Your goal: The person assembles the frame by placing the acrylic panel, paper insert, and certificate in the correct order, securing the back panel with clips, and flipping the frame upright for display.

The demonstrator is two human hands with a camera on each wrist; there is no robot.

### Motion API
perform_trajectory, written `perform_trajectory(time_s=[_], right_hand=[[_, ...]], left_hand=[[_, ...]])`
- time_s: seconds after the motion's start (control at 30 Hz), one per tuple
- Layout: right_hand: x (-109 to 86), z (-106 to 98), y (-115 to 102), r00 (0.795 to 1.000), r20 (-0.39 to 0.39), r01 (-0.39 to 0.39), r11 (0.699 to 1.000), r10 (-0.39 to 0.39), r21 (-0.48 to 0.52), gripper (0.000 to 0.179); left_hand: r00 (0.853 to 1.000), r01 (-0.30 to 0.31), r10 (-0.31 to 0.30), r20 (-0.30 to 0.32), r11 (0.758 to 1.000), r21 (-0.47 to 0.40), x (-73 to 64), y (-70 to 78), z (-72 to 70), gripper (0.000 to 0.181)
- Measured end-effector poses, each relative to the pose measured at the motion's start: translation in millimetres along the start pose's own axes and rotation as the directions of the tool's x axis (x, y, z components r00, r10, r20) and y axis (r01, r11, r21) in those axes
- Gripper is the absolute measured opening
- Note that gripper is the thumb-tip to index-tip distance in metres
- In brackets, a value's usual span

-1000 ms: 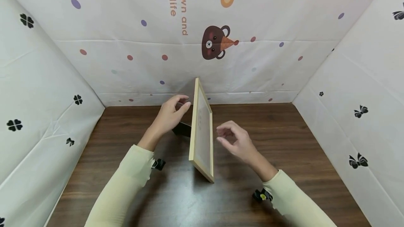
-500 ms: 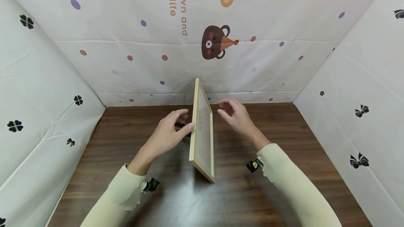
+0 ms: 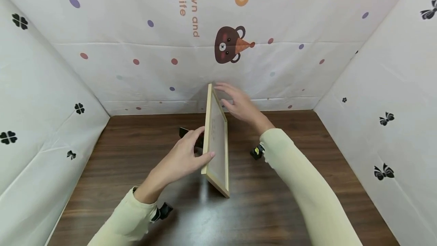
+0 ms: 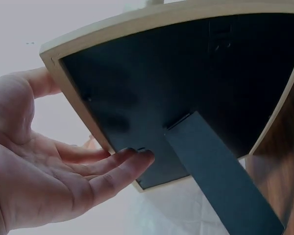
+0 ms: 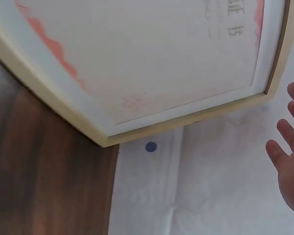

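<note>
A pale wooden picture frame (image 3: 219, 143) stands on its long edge on the table, its glazed front facing right. The left wrist view shows its black back panel (image 4: 152, 83) with an easel stand (image 4: 220, 171) swung out. My left hand (image 3: 181, 160) grips the frame's upper near edge, thumb on the front side and fingers behind. At the far top corner is my right hand (image 3: 240, 103), fingers extended and fingertips close to the frame. The right wrist view shows that hand (image 5: 291, 161) beside the frame's corner, over a pale sheet with pink border marks behind the glass.
The dark wood-grain table (image 3: 273, 208) is enclosed by a printed white back wall (image 3: 136, 22) and side walls with black clover and bow prints. The back wall rises close behind the frame's far end. Black wrist cameras sit on both sleeves.
My left hand has slid nearer along the top edge, its thumb now over the frame's front. My right hand has moved farther back and left to the far corner. The frame has stayed put.
</note>
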State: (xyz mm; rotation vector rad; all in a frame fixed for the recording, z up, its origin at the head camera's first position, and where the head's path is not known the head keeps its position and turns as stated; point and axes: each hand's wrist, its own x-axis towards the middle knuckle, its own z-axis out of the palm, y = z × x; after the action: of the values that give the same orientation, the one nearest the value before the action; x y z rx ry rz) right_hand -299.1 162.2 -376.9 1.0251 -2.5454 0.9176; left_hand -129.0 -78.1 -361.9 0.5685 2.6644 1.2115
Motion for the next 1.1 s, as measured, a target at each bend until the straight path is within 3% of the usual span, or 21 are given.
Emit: perform_trajectory(time_s=[0.2,0.37,0.7,1.1], right_hand=[[26.4,5.3,-4.6,0.990,0.143,0.025,0.997,-0.014,-0.074,0.046],[33.7,7.0,-6.1,0.979,0.203,0.017,0.993,0.007,-0.113,0.040],[25.0,0.9,3.4,0.985,0.169,-0.014,0.996,0.029,-0.088,0.037],[3.1,-16.6,18.5,0.984,0.116,-0.135,0.990,0.138,-0.037,0.035]], left_hand=[[1.000,-0.021,0.021,0.002,0.999,-0.029,-2.6,-1.4,-0.5,0.085],[0.998,-0.056,0.056,-0.004,0.998,-0.032,-1.4,-2.0,-0.8,0.082],[0.997,-0.074,0.074,-0.013,0.997,0.030,-1.0,-1.8,-9.2,0.073],[0.998,-0.056,0.055,-0.007,0.996,-0.066,1.5,-7.3,-23.1,0.054]])
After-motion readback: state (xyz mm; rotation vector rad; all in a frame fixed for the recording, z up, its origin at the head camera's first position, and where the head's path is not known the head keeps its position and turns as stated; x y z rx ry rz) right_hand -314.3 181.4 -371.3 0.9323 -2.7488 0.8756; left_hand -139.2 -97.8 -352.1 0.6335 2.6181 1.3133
